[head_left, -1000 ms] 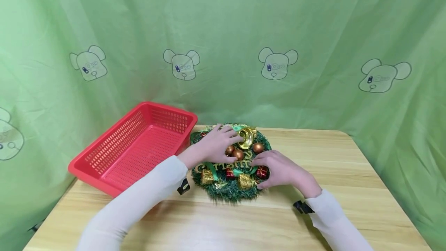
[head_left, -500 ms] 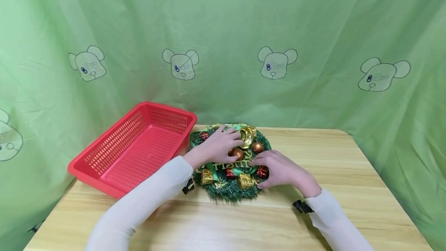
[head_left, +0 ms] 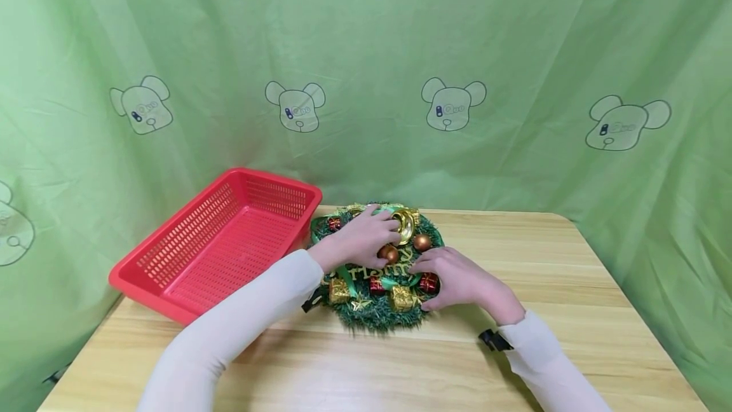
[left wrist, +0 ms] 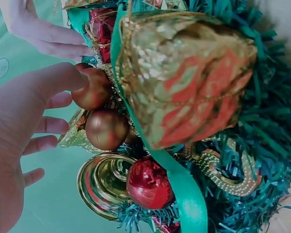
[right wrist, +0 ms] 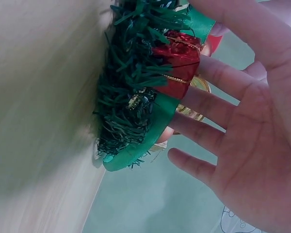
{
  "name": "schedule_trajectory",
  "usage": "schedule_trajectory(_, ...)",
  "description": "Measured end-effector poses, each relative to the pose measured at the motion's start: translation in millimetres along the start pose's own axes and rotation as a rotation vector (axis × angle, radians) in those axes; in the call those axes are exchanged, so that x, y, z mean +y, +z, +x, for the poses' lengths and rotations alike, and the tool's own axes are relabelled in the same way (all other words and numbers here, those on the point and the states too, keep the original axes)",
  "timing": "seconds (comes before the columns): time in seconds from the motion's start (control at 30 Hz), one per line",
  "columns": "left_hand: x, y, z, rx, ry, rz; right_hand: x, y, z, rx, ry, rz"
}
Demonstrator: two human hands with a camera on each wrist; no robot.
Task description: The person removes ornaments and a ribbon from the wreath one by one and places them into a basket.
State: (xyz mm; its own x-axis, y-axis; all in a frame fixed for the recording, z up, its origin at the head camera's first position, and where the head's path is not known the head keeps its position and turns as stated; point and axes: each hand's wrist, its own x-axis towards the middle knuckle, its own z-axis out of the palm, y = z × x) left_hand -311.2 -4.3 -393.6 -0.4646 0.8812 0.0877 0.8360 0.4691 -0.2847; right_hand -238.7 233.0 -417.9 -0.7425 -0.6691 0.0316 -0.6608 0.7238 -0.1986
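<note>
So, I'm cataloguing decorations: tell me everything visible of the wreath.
The round, tinsel-like green wreath lies face up on the table, beside the basket. It carries gold and red foil boxes, coppery balls, a gold bell-like piece, star, green ribbon and partly hidden gold lettering. The left hand and right hand appear to touch it.

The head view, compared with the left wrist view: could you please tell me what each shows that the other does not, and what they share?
Only the head view shows the red perforated plastic basket and the white fabric sleeves.

Only the left wrist view shows the shiny red round bauble.

Both show the green tinsel wreath, copper-coloured balls, a gold foil-wrapped box, the left hand, the right hand and the green cloth backdrop.
</note>
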Motion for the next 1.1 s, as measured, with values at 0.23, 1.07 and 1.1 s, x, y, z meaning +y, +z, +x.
schedule_trajectory(0.23, 3.8, 2.1, 2.7, -0.016, 0.0, 0.003, -0.7, -0.4, -0.1, 0.001, 0.007, 0.0)
schedule_trajectory(1.07, 5.6, 0.8, 10.7, -0.08, -0.055, -0.051, 3.4, -2.8, -1.2, 0.005, -0.015, 0.018)
schedule_trajectory(1.1, 5.7, 1.2, 11.2, -0.082, -0.057, -0.05, 3.4, -2.8, -1.1, 0.006, -0.016, 0.016)
